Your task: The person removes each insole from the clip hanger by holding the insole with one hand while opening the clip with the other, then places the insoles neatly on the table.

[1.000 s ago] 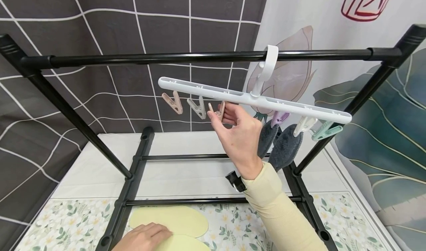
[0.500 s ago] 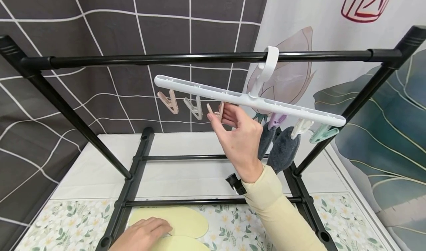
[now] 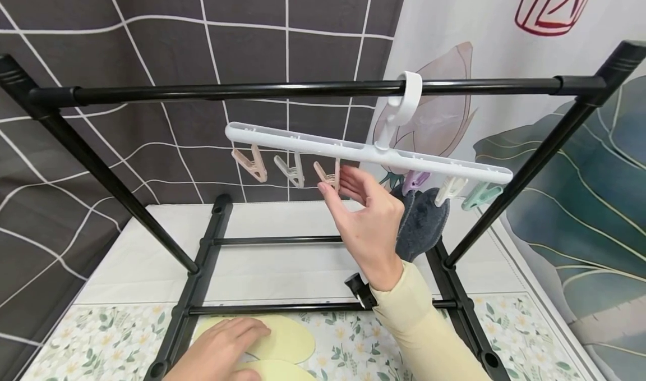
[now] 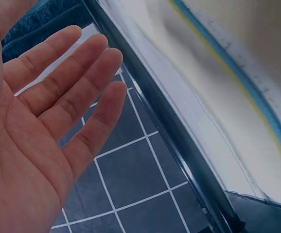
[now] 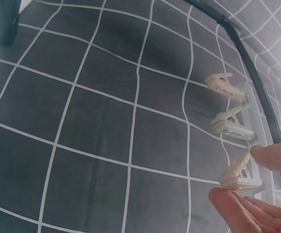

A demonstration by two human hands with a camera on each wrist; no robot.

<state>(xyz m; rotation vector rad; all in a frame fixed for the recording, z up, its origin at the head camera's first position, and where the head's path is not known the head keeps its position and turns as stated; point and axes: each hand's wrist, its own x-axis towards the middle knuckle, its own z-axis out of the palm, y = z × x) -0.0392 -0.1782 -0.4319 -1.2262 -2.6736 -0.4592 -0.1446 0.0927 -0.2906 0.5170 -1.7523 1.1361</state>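
A white clip hanger [image 3: 370, 153] hangs by its hook from the rack's top bar, tilted down to the right. My right hand [image 3: 365, 218] has thumb and fingertips around a pink clothespin [image 5: 237, 177] below its middle. To the left dangle another pink clothespin [image 3: 250, 164] and a grey one [image 3: 291, 170]. Purple [image 3: 415, 180], white [image 3: 451, 189] and mint [image 3: 481, 194] clothespins hang on the right half, near dark grey fuzzy insoles [image 3: 423, 224]. My left hand [image 3: 222, 347] lies over pale yellow insole-shaped pieces [image 3: 287, 339]; its fingers look extended in the left wrist view.
The black metal rack [image 3: 242, 92] has slanted side posts and two low crossbars [image 3: 272, 308]. It stands on a white surface with a floral cloth [image 3: 101, 342]. Behind hang a dark grid-patterned curtain [image 3: 242, 50] and a printed pale curtain [image 3: 454, 10].
The hanger has swung leftward and its left end has dipped. My right hand has shifted slightly right and down relative to the clothespin. My left hand has slid a little up and right over the yellow pieces.
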